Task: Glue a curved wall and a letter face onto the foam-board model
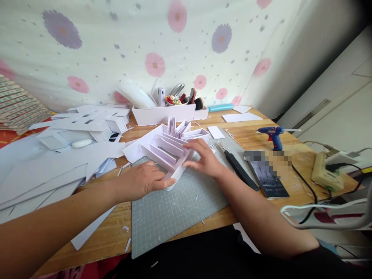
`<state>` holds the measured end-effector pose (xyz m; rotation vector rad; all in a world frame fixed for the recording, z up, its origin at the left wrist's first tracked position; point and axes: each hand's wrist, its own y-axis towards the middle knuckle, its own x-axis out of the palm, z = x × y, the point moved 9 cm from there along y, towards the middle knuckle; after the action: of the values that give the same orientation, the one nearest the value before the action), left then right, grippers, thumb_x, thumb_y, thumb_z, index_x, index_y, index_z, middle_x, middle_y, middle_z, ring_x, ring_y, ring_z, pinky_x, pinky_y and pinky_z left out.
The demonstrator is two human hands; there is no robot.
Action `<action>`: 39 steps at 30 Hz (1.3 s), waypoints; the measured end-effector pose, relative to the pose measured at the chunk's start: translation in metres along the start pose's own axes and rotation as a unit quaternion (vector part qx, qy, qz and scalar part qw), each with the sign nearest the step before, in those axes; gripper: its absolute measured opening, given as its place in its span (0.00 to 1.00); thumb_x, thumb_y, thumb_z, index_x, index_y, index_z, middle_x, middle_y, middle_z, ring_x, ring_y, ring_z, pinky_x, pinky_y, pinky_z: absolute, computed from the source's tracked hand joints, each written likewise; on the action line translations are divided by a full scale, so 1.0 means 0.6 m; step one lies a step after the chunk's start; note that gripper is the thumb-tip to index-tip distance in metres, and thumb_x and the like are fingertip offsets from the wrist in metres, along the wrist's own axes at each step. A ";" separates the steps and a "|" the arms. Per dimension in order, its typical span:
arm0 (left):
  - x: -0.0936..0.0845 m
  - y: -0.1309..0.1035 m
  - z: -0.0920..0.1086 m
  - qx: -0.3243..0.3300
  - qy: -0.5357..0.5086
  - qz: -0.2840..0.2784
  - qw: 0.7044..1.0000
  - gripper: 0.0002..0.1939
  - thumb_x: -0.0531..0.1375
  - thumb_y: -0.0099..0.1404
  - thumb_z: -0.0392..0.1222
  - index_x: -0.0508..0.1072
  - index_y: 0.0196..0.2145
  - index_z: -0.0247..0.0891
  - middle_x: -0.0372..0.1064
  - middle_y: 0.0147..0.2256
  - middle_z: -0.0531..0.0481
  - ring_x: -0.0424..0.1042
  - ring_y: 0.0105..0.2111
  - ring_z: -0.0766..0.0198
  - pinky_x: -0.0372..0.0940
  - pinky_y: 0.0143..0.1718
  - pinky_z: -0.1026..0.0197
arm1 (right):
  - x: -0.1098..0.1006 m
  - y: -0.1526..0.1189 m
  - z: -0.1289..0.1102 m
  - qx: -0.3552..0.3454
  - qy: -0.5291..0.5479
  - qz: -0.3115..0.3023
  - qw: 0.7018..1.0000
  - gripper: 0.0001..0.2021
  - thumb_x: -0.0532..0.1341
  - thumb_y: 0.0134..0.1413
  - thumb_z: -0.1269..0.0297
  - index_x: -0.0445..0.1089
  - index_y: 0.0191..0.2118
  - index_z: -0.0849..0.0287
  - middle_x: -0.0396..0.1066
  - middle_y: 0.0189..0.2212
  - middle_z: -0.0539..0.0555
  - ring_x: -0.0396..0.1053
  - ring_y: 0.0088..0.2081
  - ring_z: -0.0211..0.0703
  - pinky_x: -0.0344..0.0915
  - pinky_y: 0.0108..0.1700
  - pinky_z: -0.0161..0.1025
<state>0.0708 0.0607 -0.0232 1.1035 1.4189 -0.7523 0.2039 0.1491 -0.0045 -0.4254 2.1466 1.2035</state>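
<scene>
A white foam-board model [164,152] with several upright parallel slats and a row of folded compartments at its far end lies on a grey cutting mat [177,211]. My left hand [147,181] grips its near left corner, the thumb along the front edge and the fingertips hidden behind. From the right, my right hand [205,157] holds the model's right wall between thumb and curved fingers. Close to the right hand lies a black-handled cutter [240,170]. A small white board piece [216,132] rests just beyond the hand.
White board sheets and offcuts [52,166] pile up on the left. At the back stands a white box [164,115] of tools. On the right are a blue glue gun [273,135], a phone [270,178] and a power strip [324,172] with cables.
</scene>
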 end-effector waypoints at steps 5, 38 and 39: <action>0.001 -0.006 -0.005 -0.024 -0.001 0.008 1.000 0.29 0.47 0.66 0.22 0.63 0.58 0.47 0.63 0.25 0.58 0.57 0.24 0.65 0.51 0.33 0.58 | -0.063 -0.018 0.081 0.153 -0.031 0.134 0.979 0.11 0.55 0.65 0.62 0.74 0.40 0.57 0.73 0.38 0.57 0.70 0.44 0.46 0.67 0.50 0.45; 0.007 -0.072 -0.067 -0.326 -0.231 0.097 0.912 0.09 0.56 0.68 0.44 0.76 0.36 0.41 0.77 0.34 0.52 0.76 0.34 0.64 0.68 0.37 0.63 | -0.002 -0.023 0.068 0.131 -0.081 -0.020 0.988 0.11 0.64 0.56 0.66 0.76 0.45 0.54 0.75 0.36 0.55 0.72 0.38 0.47 0.67 0.41 0.43; 0.006 -0.069 -0.064 -0.330 -0.231 0.099 0.910 0.09 0.56 0.68 0.44 0.76 0.36 0.41 0.77 0.34 0.53 0.76 0.34 0.64 0.67 0.37 0.63 | 0.000 -0.024 0.070 0.139 -0.063 -0.023 0.988 0.12 0.64 0.55 0.67 0.76 0.46 0.54 0.75 0.35 0.54 0.72 0.37 0.47 0.67 0.41 0.43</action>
<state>0.0184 0.0819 -0.0261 0.4792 1.0098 -0.3054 0.2272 0.1772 -0.0299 -0.2682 2.1424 0.8646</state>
